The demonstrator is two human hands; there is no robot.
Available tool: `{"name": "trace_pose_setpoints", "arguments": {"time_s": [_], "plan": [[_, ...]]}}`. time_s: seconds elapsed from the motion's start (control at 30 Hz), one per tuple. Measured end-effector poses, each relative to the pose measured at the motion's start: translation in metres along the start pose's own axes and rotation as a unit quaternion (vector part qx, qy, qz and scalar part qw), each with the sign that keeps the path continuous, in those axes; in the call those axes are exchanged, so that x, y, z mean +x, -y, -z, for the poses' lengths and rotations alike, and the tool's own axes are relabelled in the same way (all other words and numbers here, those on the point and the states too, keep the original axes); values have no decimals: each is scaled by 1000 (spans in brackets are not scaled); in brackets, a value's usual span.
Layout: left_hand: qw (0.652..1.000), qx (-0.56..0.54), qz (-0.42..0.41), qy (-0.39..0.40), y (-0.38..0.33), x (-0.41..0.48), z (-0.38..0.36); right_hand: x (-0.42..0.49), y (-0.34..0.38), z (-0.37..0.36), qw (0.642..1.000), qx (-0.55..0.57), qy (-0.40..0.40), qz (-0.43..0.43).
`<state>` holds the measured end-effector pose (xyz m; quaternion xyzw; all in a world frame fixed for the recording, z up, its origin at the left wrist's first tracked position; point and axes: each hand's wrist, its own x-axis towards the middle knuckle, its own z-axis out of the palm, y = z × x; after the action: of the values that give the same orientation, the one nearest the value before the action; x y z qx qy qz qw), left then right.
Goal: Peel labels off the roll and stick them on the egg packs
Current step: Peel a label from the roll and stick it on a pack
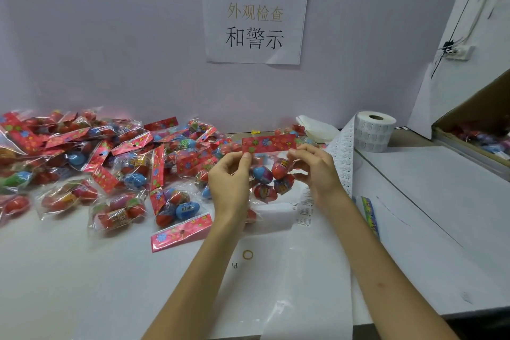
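Note:
I hold one egg pack [269, 171] upright above the table, a clear bag of red and blue plastic eggs under a red flowered header card. My left hand [230, 178] pinches the card's lower left corner. My right hand [314, 168] pinches its lower right corner. The white label roll [374, 134] stands at the back right, and its strip of labels [343, 163] trails down toward me behind my right hand. A heap of egg packs [110, 163] covers the left of the table.
A printed paper sign [255, 19] hangs on the wall ahead. A yellow rubber band [247, 254] lies on the white table [82, 284] between my forearms. An open cardboard box [480, 124] with more packs sits at the right edge.

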<state>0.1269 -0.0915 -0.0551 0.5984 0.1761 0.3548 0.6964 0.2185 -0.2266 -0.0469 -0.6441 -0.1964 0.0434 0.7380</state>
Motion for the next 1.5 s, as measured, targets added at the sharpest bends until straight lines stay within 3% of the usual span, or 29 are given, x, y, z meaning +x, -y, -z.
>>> {"name": "trace_pose_setpoints", "arguments": {"time_s": [0.27, 0.4, 0.67, 1.0, 1.27, 1.5], "plan": [[1000, -5, 12, -1, 0, 1, 0, -4, -3, -5, 993, -33, 105, -38], [1000, 4, -14, -4, 3, 1, 0, -5, -6, -5, 990, -51, 118, -56], [999, 26, -37, -4, 6, 1, 0, 1, -9, -2, 992, -41, 89, -82], [999, 36, -29, -4, 5, 1, -1, -2, -9, 0, 992, -64, 108, -20], [991, 26, 31, 127, 3, -3, -2, -1, -8, 2, 996, -62, 58, 7], [995, 26, 19, 98, 3, -1, 2, -6, -4, -4, 993, -79, 85, 8]]}}
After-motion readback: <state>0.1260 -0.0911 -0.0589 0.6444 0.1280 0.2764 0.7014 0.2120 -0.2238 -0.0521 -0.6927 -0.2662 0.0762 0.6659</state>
